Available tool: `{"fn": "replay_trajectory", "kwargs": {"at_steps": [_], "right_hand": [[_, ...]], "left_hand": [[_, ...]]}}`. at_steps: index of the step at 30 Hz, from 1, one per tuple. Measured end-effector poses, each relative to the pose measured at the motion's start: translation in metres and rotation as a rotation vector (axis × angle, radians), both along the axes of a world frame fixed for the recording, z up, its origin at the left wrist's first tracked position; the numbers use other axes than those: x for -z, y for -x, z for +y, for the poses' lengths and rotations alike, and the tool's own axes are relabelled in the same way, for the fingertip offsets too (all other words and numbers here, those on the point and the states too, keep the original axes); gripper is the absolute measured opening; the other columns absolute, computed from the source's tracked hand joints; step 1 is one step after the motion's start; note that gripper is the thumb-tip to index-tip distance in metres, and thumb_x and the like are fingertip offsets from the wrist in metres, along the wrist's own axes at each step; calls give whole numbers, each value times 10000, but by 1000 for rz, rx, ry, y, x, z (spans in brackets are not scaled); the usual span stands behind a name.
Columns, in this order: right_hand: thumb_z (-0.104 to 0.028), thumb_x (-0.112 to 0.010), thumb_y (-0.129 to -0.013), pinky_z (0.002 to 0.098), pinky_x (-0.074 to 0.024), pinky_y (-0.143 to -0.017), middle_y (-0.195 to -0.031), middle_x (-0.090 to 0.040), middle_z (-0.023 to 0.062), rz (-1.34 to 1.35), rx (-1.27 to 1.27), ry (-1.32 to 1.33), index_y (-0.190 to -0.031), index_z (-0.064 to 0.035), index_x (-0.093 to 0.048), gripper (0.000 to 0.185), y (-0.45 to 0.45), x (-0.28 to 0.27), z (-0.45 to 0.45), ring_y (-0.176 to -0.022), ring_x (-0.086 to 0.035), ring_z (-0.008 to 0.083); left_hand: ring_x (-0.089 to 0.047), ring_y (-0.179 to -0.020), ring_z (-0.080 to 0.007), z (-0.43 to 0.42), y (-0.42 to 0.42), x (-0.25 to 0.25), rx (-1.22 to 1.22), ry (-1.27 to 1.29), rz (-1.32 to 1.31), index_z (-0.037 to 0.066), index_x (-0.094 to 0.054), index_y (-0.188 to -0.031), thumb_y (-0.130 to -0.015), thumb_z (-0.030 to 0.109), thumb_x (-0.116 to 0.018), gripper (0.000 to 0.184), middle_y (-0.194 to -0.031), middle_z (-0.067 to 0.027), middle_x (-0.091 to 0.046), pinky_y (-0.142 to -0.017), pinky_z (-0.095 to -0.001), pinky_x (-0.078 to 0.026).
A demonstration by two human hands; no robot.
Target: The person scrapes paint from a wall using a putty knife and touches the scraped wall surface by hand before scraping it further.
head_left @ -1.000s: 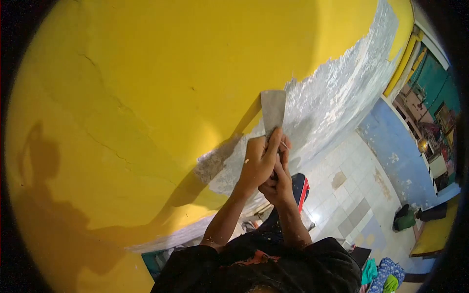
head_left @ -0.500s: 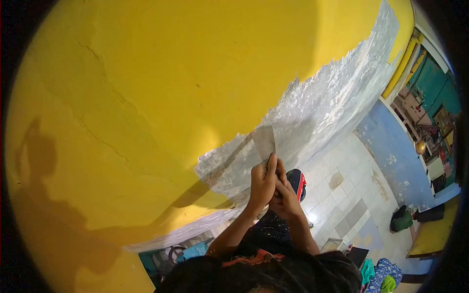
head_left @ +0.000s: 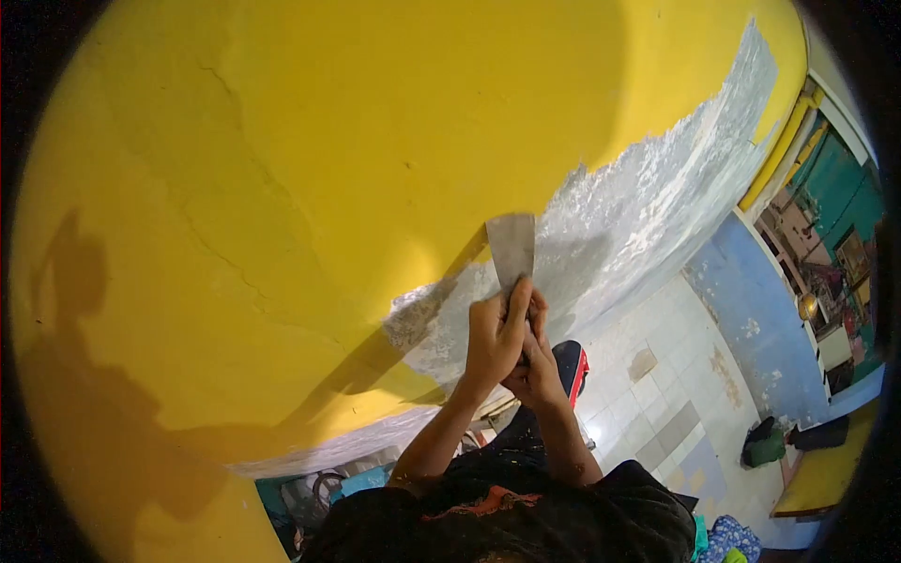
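Note:
A scraper with a wide metal blade (head_left: 512, 249) points up the wall, its flat edge at the border between yellow paint (head_left: 375, 169) and the bare grey patch (head_left: 648, 202). My left hand (head_left: 493, 338) is closed around the handle, with the thumb lying up toward the blade. My right hand (head_left: 537, 368) wraps the handle's lower part, close against the left. The handle is mostly hidden by my fingers. Whether the blade's edge touches the wall or stands just off it, I cannot tell.
Thin cracks run through the yellow paint at left. Below lies a tiled floor (head_left: 657, 375), with a shoe (head_left: 572, 368) on it. A low blue wall (head_left: 751, 310) stands at right. Cloths (head_left: 732, 540) lie at lower right, and a blue item (head_left: 364, 480) sits at lower left.
Both hands have pushed the scraper upward, its blade now reaching the paint edge higher on the wall. The view has shifted slightly.

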State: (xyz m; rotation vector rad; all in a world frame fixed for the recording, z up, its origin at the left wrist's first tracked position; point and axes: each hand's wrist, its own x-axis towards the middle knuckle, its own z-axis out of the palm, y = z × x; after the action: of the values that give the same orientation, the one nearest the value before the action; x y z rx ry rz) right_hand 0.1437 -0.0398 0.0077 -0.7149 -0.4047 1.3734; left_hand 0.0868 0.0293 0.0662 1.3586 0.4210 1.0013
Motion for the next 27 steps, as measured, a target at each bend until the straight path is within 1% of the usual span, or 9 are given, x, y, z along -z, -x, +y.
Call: {"fn": "replay_trajectory", "kwargs": {"at_steps": [2, 6, 10, 12, 14, 18, 22, 24, 27], "right_hand": [[-252, -468, -895, 179, -401, -545, -934, -471, -2, -58, 143, 32, -1314, -96, -337, 467, 14, 1, -6, -610, -445, 36], [-251, -477, -867, 177, -414, -585, -1333, -300, -5, -641, 30, 268, -1354, -105, -294, 540, 21, 50, -40, -701, -469, 41], [-234, -462, -881, 173, -390, -516, -1326, -311, 0, -56, -23, 131, -1392, -171, -200, 578, 33, 56, -50, -655, -465, 44], [-222, -450, -892, 170, -365, -466, -1119, -464, -8, -79, -41, 146, -1404, -216, -135, 601, 28, 29, -29, -579, -428, 41], [-249, -459, -895, 176, -318, -425, -648, -402, -45, 91, -206, 98, -1110, -186, -432, 226, 16, 43, -21, -477, -360, 45], [-269, -481, -904, 196, -294, -415, -700, -375, -38, -287, -117, 164, -1195, -141, -429, 322, 32, 48, -34, -508, -369, 65], [-328, -516, -881, 188, -338, -461, -838, -421, -23, 113, -198, 156, -1346, -219, -265, 540, 33, 36, -43, -644, -435, 68], [-311, -495, -885, 203, -222, -338, -526, -351, -45, 112, -104, 230, -855, -169, -460, 149, 35, 21, -18, -369, -311, 63], [-326, -471, -902, 206, -219, -343, -538, -345, -44, 147, -210, 135, -888, -168, -426, 165, 27, 32, -13, -376, -297, 61]], "left_hand": [[-476, -454, -84, 0, 4, 27, -14, -18, 101, -27, -535, -666, -942, 236, -425, 397, -504, -43, -483, -425, -234, -360], [-461, -446, -109, -32, 22, 67, -18, 104, 149, -6, -488, -634, -951, 239, -397, 411, -507, -44, -461, -428, -250, -360], [-445, -483, -108, -46, 33, 87, -2, 297, 58, 17, -437, -647, -957, 250, -375, 393, -536, -29, -441, -463, -247, -363], [-422, -513, -111, -30, 33, 65, 16, 333, 36, 37, -416, -748, -952, 336, -383, 363, -586, -17, -398, -494, -247, -374], [-397, -512, -105, -17, 32, 40, 51, 286, 10, 34, -411, -735, -952, 330, -390, 367, -589, -6, -371, -483, -250, -370], [-397, -486, -93, -33, 38, 49, -5, 369, -64, 28, -413, -697, -959, 229, -381, 332, -571, -16, -388, -456, -235, -350], [-389, -484, -97, -41, 42, 51, -38, 346, -29, 27, -411, -692, -957, 222, -389, 330, -571, -13, -380, -451, -240, -345], [-389, -468, -102, -20, 39, 43, -54, 339, -18, 32, -403, -665, -952, 248, -402, 360, -536, -4, -360, -441, -243, -338], [-385, -466, -98, -13, 34, 37, -82, 250, -32, 35, -399, -668, -954, 256, -393, 362, -542, -7, -370, -440, -244, -337]]}}
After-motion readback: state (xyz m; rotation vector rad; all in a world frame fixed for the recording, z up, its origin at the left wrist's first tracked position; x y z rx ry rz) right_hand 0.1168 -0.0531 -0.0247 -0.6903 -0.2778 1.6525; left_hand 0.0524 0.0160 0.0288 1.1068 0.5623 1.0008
